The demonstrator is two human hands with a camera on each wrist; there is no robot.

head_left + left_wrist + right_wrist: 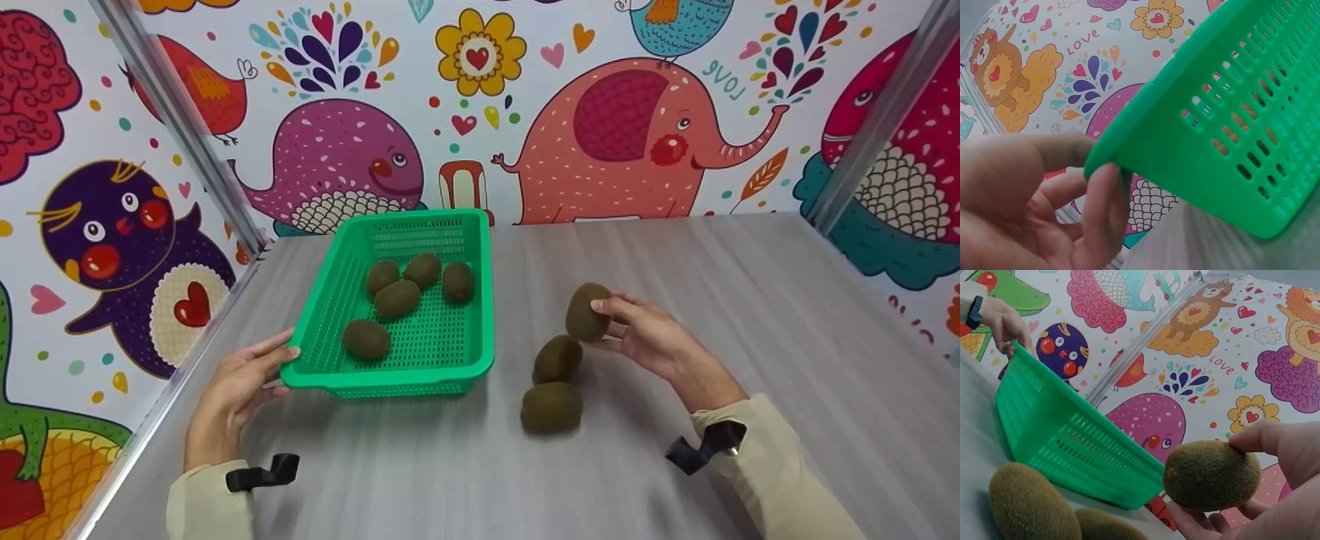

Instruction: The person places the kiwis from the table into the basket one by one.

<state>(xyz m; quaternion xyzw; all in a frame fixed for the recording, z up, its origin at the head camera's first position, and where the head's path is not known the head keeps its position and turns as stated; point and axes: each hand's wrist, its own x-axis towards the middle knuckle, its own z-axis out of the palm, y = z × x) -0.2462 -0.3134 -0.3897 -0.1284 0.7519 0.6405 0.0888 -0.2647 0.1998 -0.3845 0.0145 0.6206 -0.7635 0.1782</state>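
Note:
My right hand (651, 336) pinches a brown, fuzzy kiwi (588, 312) between thumb and fingers, raised off the table in the right wrist view (1211, 475). Just below it on the table lie two more kiwis, one tilted (557, 358) and one on its side (551, 408). To the left stands a green plastic basket (486, 330) with slotted walls, holding several kiwis (397, 300). At the basket's near left corner my left hand (238, 386) grips the rim, thumb on one side and fingers on the other, as the left wrist view shows.
The grey wood-grain table (637, 480) reaches back to a wall (480, 135) printed with cartoon animals. Metal posts (180, 124) rise at the far corners. A black wrist mount (706, 446) sits on each sleeve.

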